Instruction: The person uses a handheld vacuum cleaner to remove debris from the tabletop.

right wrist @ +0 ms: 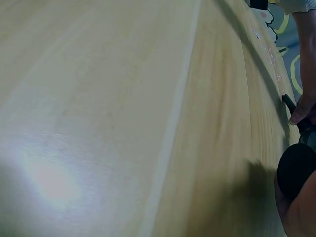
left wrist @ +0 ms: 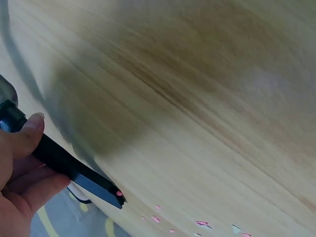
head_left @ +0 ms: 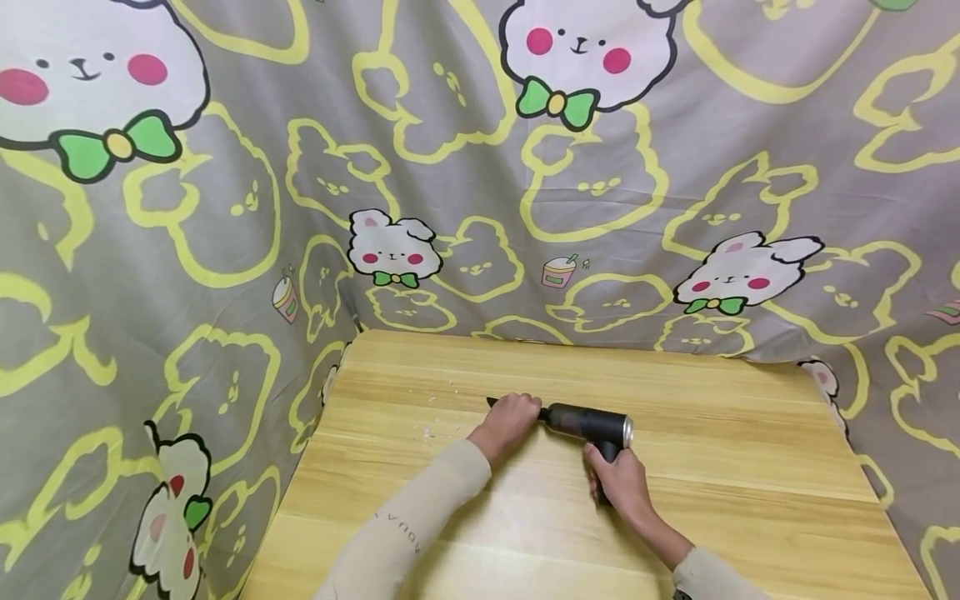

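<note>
A black handheld vacuum cleaner (head_left: 587, 423) with a silver end cap is held just over the wooden table. My right hand (head_left: 624, 482) grips its handle, which points down toward me. My left hand (head_left: 512, 422) is wrapped round the narrow crevice nozzle (left wrist: 81, 173) at the front, thumb on one side and fingers on the other in the left wrist view. The nozzle tip points left toward small scattered scraps (head_left: 429, 433), pink and pale in the left wrist view. One pink scrap (left wrist: 119, 193) shows right at the tip. In the right wrist view only part of the vacuum is visible.
The wooden table (head_left: 720, 450) has light, glossy boards. Grey curtains (head_left: 465, 192) printed with cartoon rabbits hang along its back, left and right edges.
</note>
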Available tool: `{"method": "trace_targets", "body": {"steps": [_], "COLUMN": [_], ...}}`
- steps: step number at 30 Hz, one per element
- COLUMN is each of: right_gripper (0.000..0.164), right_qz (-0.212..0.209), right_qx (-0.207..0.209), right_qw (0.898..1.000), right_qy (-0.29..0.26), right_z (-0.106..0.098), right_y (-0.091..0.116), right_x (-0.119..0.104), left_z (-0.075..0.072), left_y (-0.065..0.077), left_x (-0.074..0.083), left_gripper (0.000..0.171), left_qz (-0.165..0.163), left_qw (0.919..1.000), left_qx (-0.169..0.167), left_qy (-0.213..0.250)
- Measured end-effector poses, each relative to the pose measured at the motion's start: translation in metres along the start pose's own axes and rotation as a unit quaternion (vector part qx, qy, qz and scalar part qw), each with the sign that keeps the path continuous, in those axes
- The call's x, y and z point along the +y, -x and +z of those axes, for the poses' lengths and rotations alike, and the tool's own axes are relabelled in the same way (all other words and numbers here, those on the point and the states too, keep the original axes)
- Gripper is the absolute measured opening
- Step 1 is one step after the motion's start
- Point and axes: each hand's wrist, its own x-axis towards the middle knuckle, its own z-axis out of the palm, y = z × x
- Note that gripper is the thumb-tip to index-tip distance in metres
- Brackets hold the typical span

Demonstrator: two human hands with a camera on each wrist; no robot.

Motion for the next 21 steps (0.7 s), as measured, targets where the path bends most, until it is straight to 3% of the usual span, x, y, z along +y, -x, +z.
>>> {"method": "trace_targets", "body": {"steps": [21], "right_gripper": [0.043], "right_qz": [-0.007], "right_qx": [-0.020], "right_qw": [1.000], "right_qy": [-0.002], "right_z": [0.021], "right_y": [-0.017], "right_x": [-0.010], "left_z": [0.005], "left_y": [0.006], "left_x": [-0.022], "left_gripper": [0.012], "left_qz": [-0.033], "left_qw": [0.9992], "left_qx": [-0.021], "left_qy": [-0.006]}}
